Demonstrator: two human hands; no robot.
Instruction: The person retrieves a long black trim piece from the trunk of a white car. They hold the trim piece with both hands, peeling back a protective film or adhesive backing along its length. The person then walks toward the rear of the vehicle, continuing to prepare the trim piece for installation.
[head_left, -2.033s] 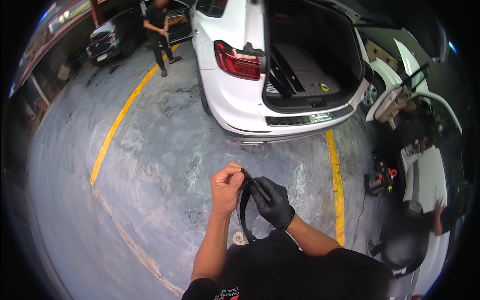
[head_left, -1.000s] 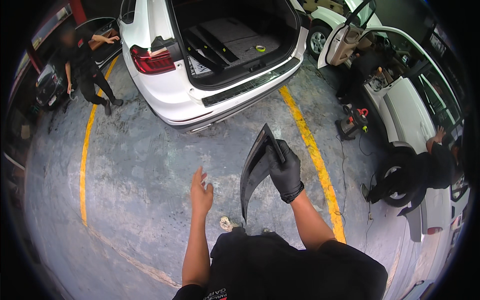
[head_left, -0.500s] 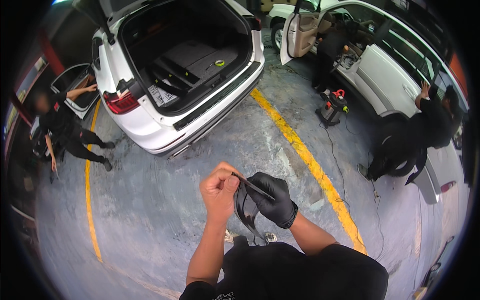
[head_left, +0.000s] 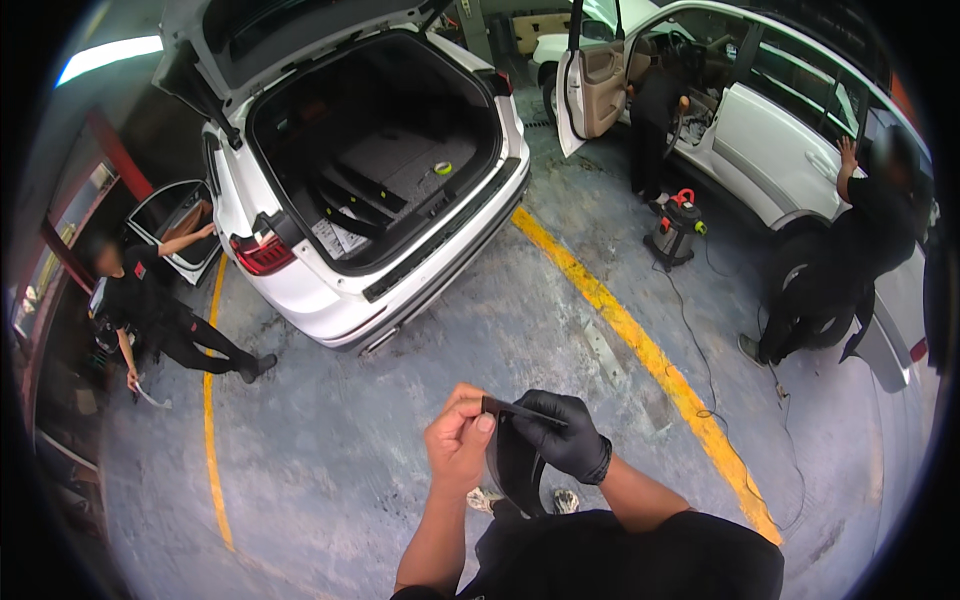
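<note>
My bare left hand (head_left: 458,445) pinches the upper end of a long, dark, glossy plastic strip (head_left: 517,470) between thumb and fingers, in front of my chest. On my right hand (head_left: 570,440) is a black glove; its fingers are closed on the same strip near that end. The rest of the strip hangs down in a curve toward my shoes, and its lower end is hidden by my shirt. Ahead of me, similar dark strips (head_left: 352,205) with small yellow-green marks lie in the open trunk of a white car (head_left: 310,308).
A yellow-green tape roll (head_left: 443,168) lies in the trunk. A red-and-black vacuum (head_left: 675,232) and loose cables (head_left: 700,375) are on the floor to the right. A person (head_left: 165,310) stands left; another (head_left: 840,255) crouches by a second white car (head_left: 760,150), where a third (head_left: 655,125) leans in.
My view has tilted up, so the trunk and floor sit lower in the picture. Both hands still hold the strip, whose top edge is now turned flatter.
</note>
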